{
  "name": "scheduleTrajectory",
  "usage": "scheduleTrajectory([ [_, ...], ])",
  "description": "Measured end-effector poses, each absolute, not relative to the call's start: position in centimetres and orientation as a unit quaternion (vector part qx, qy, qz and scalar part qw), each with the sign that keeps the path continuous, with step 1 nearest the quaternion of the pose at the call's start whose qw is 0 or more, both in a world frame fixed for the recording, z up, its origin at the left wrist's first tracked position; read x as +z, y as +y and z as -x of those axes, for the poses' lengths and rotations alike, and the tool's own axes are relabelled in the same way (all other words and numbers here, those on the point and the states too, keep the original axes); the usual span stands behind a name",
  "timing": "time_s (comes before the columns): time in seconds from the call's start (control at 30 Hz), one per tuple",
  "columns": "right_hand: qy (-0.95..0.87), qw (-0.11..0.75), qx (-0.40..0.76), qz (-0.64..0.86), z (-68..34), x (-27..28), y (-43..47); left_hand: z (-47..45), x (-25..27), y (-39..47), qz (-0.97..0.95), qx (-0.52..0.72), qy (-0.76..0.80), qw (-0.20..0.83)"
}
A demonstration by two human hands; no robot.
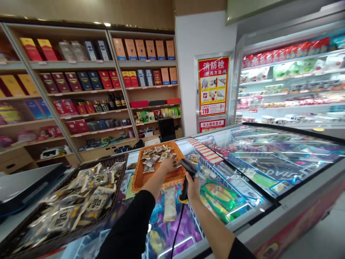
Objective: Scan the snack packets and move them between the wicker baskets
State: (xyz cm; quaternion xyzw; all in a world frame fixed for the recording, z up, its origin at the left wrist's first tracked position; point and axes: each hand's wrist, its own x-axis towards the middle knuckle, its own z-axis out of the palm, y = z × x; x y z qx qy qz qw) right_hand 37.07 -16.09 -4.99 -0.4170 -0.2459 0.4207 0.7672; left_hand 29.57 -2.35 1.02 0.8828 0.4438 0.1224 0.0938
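My left hand (pixel 168 165) reaches into an orange woven basket (pixel 136 180), its fingers, partly hidden, closed on a small snack packet (pixel 177 163). Other small packets (pixel 151 160) with dark print lie loose at the basket's far side. In my right hand (pixel 193 187) is a black handheld barcode scanner (pixel 184 187), held upright by its grip. The scanner's head is just right of my left hand, at the basket's right rim. From the scanner's base a black cable (pixel 176 230) runs down towards me.
The basket rests on a glass-topped chest freezer (pixel 265 201) with bagged food inside. Left of it stands a dark brown woven basket (pixel 118 172) of larger snack packets (pixel 93 205). Behind are shelves (pixel 102 64) of boxed goods, a red poster (pixel 214 86) and a lit chiller (pixel 291 82).
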Motion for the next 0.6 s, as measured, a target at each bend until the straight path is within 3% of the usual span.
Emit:
scheduleTrajectory([
  [0.1,-0.220,0.774,0.425,0.415,-37.0,-4.6,-16.1,-30.6,0.9,-2.1,-0.891,0.050,0.452,-0.001],
  [0.23,-0.226,0.774,0.432,0.405,-37.1,-4.3,-16.3,-30.4,1.6,-2.5,-0.893,0.043,0.447,-0.015],
  [0.47,-0.248,0.766,0.429,0.410,-37.3,-4.3,-17.0,-23.9,2.7,-4.1,-0.816,0.144,0.554,0.075],
  [0.6,-0.285,0.758,0.409,0.420,-36.5,-3.8,-17.9,-18.5,3.5,-5.5,-0.708,0.282,0.608,0.224],
])
